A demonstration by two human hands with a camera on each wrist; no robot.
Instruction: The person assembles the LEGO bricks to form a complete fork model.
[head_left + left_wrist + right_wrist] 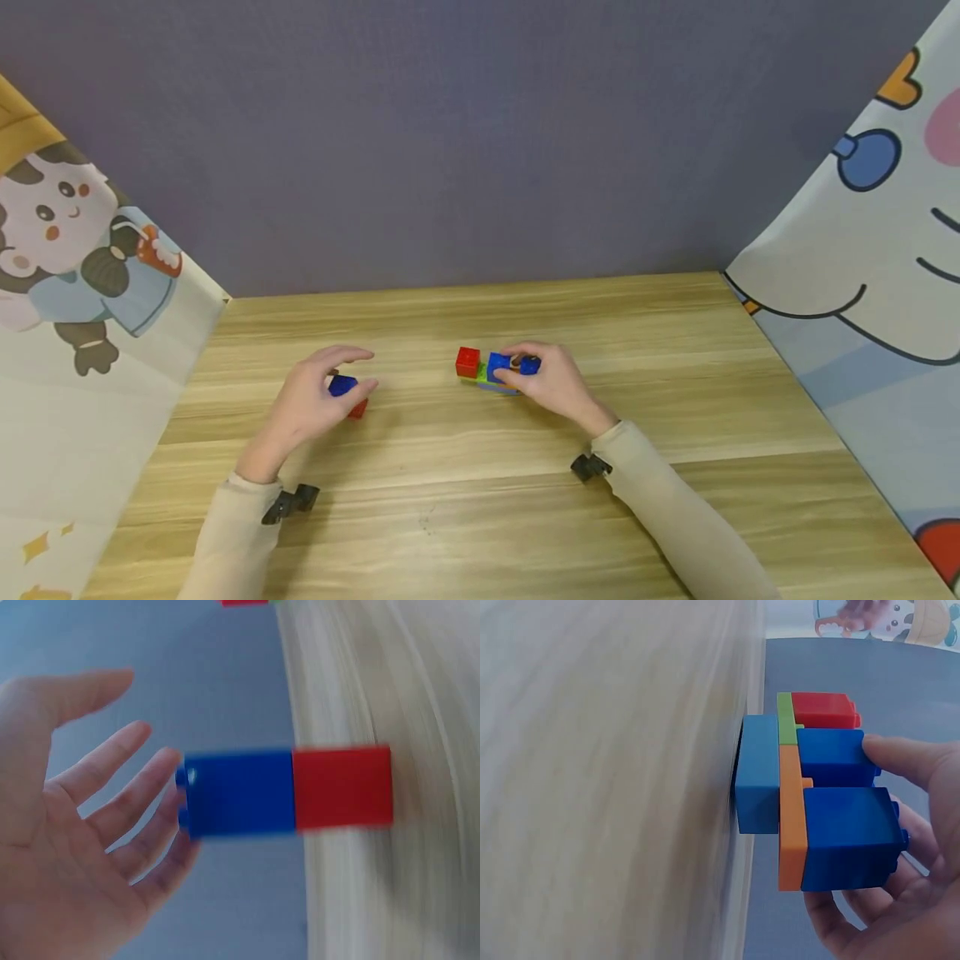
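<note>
My left hand (309, 402) is held over a two-block stack, thumb and fingers spread apart. In the left wrist view that stack is a blue block (240, 793) on top of a red block (343, 787), upright on the table. My right hand (557, 382) pinches the middle blue block (832, 754) of a small toy-brick build between thumb and fingers. That build has a light blue base brick (757, 774), a lime green plate (786, 720) and an orange plate (792, 817) above it. A red block (467, 362) stands at its left end, another blue block (530, 366) at its right.
The wood-grain table (450, 517) runs back to a grey-blue padded wall (480, 150). Panels with printed cartoons stand along the left side (112, 367) and the right side (840, 350). A dark wrist device sits on each cuff.
</note>
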